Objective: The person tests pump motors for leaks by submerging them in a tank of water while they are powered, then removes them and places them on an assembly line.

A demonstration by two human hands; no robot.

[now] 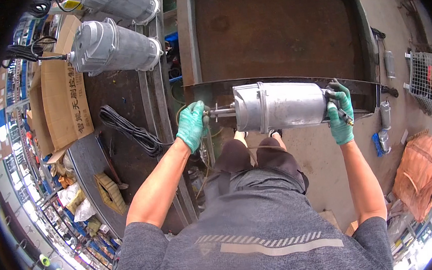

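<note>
In front of my body, a silver-grey cylindrical metal motor housing (294, 103) lies level between my hands, over the near edge of a metal trough. From its left end a thin shaft with a small crosspiece (220, 111) sticks out. My left hand (192, 125), in a green glove, is closed around the shaft's outer end. At the housing's right end my right hand (341, 115), also green-gloved, grips that end with its fingers curled. A dark fitting with a brass tip (347, 119) pokes out beside that hand. The fingers partly hide both held ends.
The brown-bottomed metal trough (278, 28) stands beyond. On the left bench are two similar motor housings (115, 46), (119, 4), a cardboard box (63, 91), a hank of black cable (132, 131) and a yellow block (110, 193). Rightward are a wire basket (423, 80) and an orange-brown sack (422, 177).
</note>
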